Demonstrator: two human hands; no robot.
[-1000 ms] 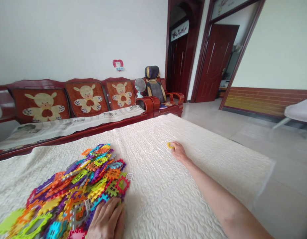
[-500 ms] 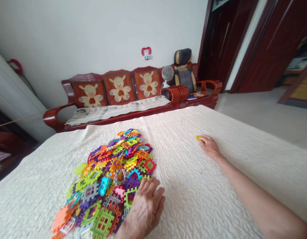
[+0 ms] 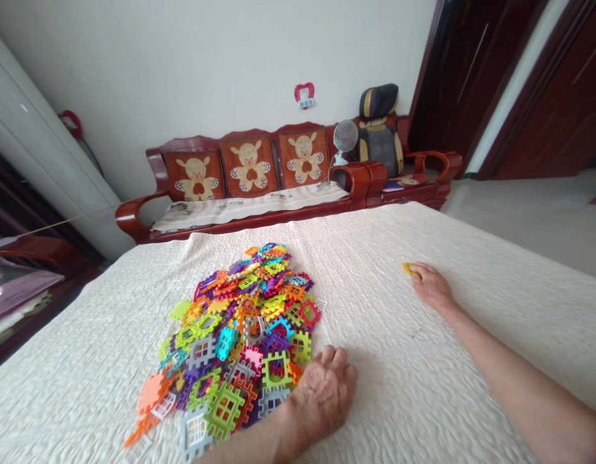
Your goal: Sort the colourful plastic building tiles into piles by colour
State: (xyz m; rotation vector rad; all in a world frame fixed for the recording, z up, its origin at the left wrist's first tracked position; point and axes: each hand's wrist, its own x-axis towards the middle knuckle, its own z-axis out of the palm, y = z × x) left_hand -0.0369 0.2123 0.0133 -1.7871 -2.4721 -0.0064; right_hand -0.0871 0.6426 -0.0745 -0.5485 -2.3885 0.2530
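Yellow piece [image 3: 407,267]: small, smooth-looking plastic, out over the right-hand stretch of cream cloth [image 3: 370,258], well apart from the heap [image 3: 278,327]; fingers hid part of its outline.
Right hand [image 3: 430,285]: thumb and fingers pinched the yellow piece, the bare arm reaching in from the lower right.
Left hand [image 3: 326,388]: back upward at the heap's near right edge, fingers curled under; whether they gripped anything could not be told.
Heap: flat plastic pieces with square-toothed edges, overlapping at many angles, in green, orange, purple, turquoise, red and grey; some were open frames or window grids, others solid panels.
Green window piece [image 3: 225,409]: squarish, a cross bar dividing its openings, at the near end.
White lattice [image 3: 163,406]: thin and barred, at the heap's left edge.
Cloth texture: quilted in wavy stitching, slightly rucked toward the far side.
In the way: the left hand and forearm covered part of the heap's near right side.
Sofa [image 3: 360,183]: glossy red-brown wood beyond the cloth, with three squarish brown cushions [image 3: 252,164] bearing pale animal figures.
Fan [image 3: 346,136]: round-headed, near the sofa's right arm.
Armchair [image 3: 437,161]: matching wood, carrying a dark, tan-edged padded backrest [image 3: 381,145].
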